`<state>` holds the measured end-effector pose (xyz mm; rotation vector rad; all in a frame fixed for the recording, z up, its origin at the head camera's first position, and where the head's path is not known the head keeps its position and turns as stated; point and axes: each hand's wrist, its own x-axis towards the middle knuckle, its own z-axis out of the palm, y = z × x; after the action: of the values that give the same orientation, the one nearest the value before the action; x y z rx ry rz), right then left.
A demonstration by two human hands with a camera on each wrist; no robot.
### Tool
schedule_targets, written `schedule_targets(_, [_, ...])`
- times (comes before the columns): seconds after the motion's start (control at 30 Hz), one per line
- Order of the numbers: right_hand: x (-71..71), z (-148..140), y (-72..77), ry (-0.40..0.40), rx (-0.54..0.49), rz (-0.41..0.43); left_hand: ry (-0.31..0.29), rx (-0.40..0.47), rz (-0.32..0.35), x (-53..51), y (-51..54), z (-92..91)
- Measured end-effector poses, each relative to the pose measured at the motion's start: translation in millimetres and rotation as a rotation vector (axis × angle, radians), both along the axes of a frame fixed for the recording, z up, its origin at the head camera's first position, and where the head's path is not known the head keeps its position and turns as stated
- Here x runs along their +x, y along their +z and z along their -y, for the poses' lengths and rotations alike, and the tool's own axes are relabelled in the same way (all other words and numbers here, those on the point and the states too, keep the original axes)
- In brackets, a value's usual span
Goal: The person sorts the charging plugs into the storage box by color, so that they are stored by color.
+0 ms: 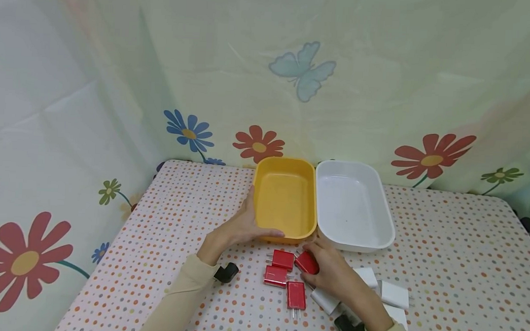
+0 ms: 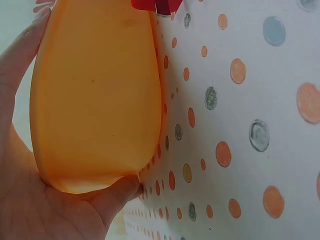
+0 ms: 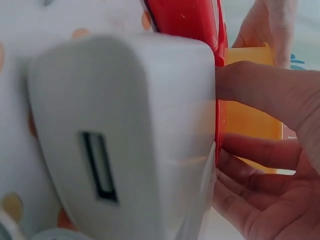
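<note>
My left hand [image 1: 243, 225] grips the yellow tub [image 1: 285, 201] by its corner, my right hand [image 1: 333, 269] pinches a red wall charger [image 1: 307, 263] just in front. Tip: hold it by the sides so you don't bump the other red chargers [image 1: 283, 259].

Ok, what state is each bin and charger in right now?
Yellow bin: upright, nothing visible inside, held by the left hand
White bin: upright, nothing visible inside
One red wall charger: pinched by the right hand
Three other red wall chargers: lying on the table
White USB wall chargers: lying loose, some partly hidden
</note>
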<state>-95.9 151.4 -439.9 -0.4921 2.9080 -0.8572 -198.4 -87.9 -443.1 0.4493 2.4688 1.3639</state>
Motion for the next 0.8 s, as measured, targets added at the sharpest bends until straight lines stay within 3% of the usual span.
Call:
schedule_targets(0.4, [0.4, 2, -0.8, -0.086, -0.05, 0.029, 0.003, -0.011, 0.003, -0.6, -0.1, -1.6])
schedule_targets(0.63, [6.5, 1, 6.9, -0.037, -0.098, -0.109, 0.016, -0.022, 0.012, 0.7, 1.1, -1.5])
schedule_targets(0.8, [11.7, 0, 23.2, -0.006, -0.139, -0.131, -0.025, 0.061, -0.036, -0.8, -1.5, -0.7])
